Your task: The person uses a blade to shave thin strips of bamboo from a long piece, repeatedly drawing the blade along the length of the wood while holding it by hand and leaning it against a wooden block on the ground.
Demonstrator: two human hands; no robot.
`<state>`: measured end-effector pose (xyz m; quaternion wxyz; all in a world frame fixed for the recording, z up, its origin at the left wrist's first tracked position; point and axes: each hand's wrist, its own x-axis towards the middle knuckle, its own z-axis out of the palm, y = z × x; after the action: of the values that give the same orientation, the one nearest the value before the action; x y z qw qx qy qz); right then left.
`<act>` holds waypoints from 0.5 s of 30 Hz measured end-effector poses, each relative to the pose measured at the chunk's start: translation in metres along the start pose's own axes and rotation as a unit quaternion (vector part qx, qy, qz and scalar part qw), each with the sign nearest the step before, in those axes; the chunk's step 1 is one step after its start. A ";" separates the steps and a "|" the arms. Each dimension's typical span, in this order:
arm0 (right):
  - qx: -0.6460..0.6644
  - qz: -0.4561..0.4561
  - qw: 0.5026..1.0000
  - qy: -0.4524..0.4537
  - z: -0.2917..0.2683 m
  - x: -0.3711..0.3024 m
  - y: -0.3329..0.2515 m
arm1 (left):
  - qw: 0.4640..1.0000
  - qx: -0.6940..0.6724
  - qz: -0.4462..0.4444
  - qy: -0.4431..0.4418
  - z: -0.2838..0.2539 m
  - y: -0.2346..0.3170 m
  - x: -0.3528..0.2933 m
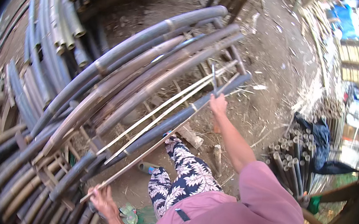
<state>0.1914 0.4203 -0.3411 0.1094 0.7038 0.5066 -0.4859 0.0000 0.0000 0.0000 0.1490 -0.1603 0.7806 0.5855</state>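
A long thin bamboo strip (138, 159) slants across in front of me, beside the near dark bamboo pole (171, 122) of a bamboo frame. My left hand (103, 201) is closed around the strip's lower end. Up at the far end, my right hand (218, 104) grips the strip against the dark pole. Two pale strips (152, 116) lie across the frame just beyond that pole. A slim grey piece (214, 77) stands up by my right hand; its kind is unclear. Farther off, thick curved bamboo poles (128, 54) form the rest of the frame.
Stacked bamboo poles (46, 51) fill the left side. Cut bamboo lengths (292, 159) stand bundled at right beside dark cloth (319, 140). A wood chunk (189, 138) lies near my feet on dirt ground (268, 47) strewn with shavings.
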 end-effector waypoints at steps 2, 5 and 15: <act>-0.137 -0.106 0.979 0.109 -0.052 0.027 0.009 | 0.998 -0.045 -0.031 -0.016 0.013 -0.045 -0.001; -0.359 -0.231 0.904 0.021 -0.106 0.002 -0.039 | 0.961 -0.210 -0.180 -0.010 0.026 -0.200 0.018; -0.769 -0.260 0.503 -0.295 0.157 -0.074 -0.039 | 0.935 -0.258 -0.241 -0.038 0.022 -0.293 0.026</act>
<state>0.0683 0.2920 -0.3486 0.6197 -0.0052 0.7795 -0.0910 0.1018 -0.0580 -0.2702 0.2688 -0.3539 0.5340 0.7193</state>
